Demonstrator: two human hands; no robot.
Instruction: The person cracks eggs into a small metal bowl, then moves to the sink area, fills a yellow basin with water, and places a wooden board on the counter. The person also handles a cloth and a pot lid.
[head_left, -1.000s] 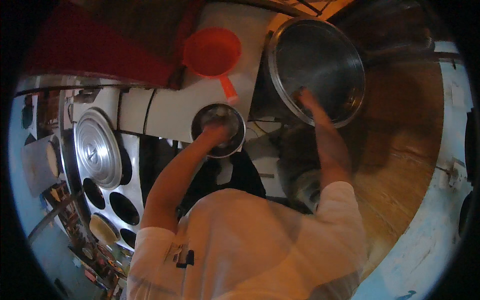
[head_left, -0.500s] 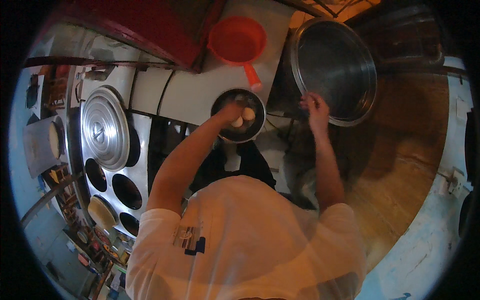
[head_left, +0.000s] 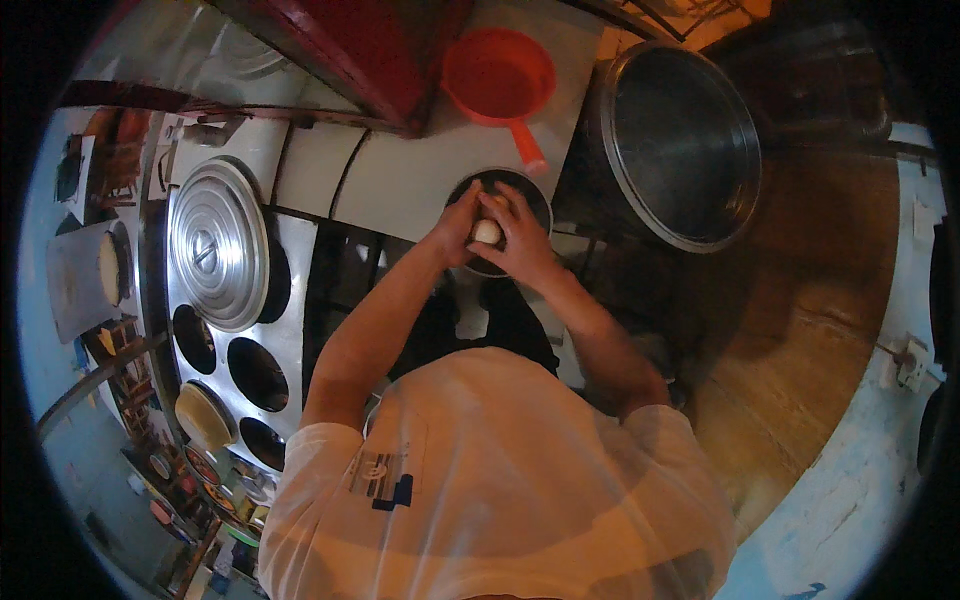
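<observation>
Both my hands meet over a small dark round bowl (head_left: 546, 208). Between them sits a pale, egg-like ball (head_left: 487, 232); whether it is an egg or a piece of dough I cannot tell. My left hand (head_left: 458, 228) curls around its left side. From the right, my right hand (head_left: 522, 238) closes in with bent fingers, the fingertips of both hands close together above the ball. The hands hide most of what is inside the bowl.
A red-orange plastic pan with a handle (head_left: 498, 78) rests on the white counter (head_left: 390, 185) beyond the bowl. To the right stands a large metal basin (head_left: 685, 150). At left, a round metal lid (head_left: 212, 250) lies on a metal top with several round openings (head_left: 258, 375).
My right hand has left the large basin's rim and come to the bowl. My left hand has lifted a pale ball, now between both hands. The view has shifted slightly.
</observation>
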